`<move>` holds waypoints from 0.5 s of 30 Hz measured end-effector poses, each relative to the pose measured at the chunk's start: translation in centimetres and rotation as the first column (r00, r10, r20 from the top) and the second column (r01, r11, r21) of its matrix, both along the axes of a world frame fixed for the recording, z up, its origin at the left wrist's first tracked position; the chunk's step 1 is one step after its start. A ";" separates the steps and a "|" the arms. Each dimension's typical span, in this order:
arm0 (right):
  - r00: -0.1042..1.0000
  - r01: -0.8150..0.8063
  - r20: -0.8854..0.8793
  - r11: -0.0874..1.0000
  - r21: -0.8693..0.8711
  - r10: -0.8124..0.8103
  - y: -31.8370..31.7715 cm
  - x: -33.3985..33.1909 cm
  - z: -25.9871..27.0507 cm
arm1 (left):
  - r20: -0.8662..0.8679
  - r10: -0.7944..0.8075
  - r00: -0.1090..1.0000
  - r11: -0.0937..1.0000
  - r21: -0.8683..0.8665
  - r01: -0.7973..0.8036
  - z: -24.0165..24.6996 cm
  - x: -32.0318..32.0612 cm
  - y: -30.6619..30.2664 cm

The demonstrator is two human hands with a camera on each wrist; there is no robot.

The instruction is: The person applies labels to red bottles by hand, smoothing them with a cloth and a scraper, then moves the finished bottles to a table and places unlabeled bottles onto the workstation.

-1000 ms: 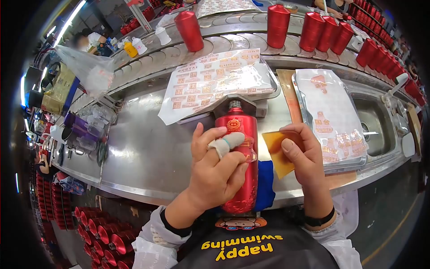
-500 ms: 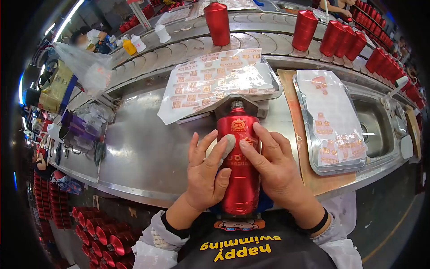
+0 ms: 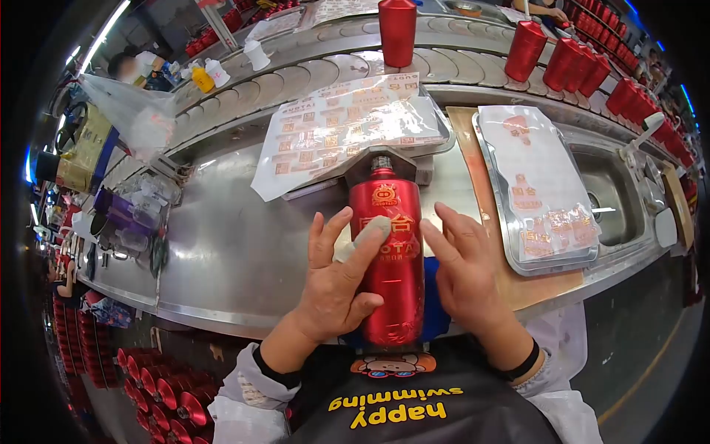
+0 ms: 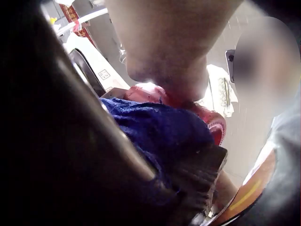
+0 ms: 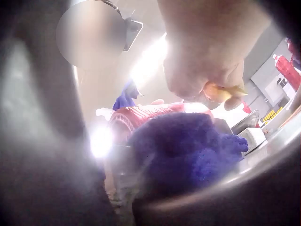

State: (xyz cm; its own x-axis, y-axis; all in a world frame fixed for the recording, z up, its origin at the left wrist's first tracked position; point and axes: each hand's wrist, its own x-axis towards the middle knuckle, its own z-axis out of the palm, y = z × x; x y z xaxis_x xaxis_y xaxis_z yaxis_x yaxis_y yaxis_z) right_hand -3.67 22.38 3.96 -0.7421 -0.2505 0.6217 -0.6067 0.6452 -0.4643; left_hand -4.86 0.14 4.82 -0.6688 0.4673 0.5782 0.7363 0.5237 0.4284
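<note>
A red bottle [image 3: 386, 296] with gold lettering lies on its back, neck away from me, over a blue cloth [image 3: 435, 292]. My left hand [image 3: 333, 296] is at its left side, index finger extended. The pale wrap [image 3: 375, 229] on that fingertip touches the lettering; the other fingers are spread loosely. My right hand [image 3: 470, 277] stands beside the bottle's right side, its front fingers pointing at the lettering. In the right wrist view a thin yellow scraper [image 5: 230, 90] shows under that hand's fingers, mostly hidden by them.
A dark metal rest [image 3: 347, 169] supports the bottle's neck. Printed transfer sheets [image 3: 325, 133] lie on a tray behind it, and another tray [image 3: 510, 259] with sheets is at the right, before a sink [image 3: 617, 185]. Red bottles [image 3: 398, 37] stand on the conveyor.
The right hand came in to the lettering from holding up the scraper, then drew back a little right. The left hand's fingers loosened and spread. Conveyor bottles moved right.
</note>
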 end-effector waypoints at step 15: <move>0.998 -0.037 0.045 0.999 0.018 0.036 0.2 -0.2 -0.2 | -0.059 -0.233 0.971 0.946 -0.244 0.213 1.8 -2.3 -1.3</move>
State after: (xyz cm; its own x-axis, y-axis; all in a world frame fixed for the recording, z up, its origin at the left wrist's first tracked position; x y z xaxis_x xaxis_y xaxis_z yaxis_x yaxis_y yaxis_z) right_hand -3.91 22.58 3.73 -0.7590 -0.2893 0.5834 -0.6091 0.6320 -0.4791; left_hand -7.12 -1.14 6.66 -0.4844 0.7279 0.4852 0.8744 0.4197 0.2433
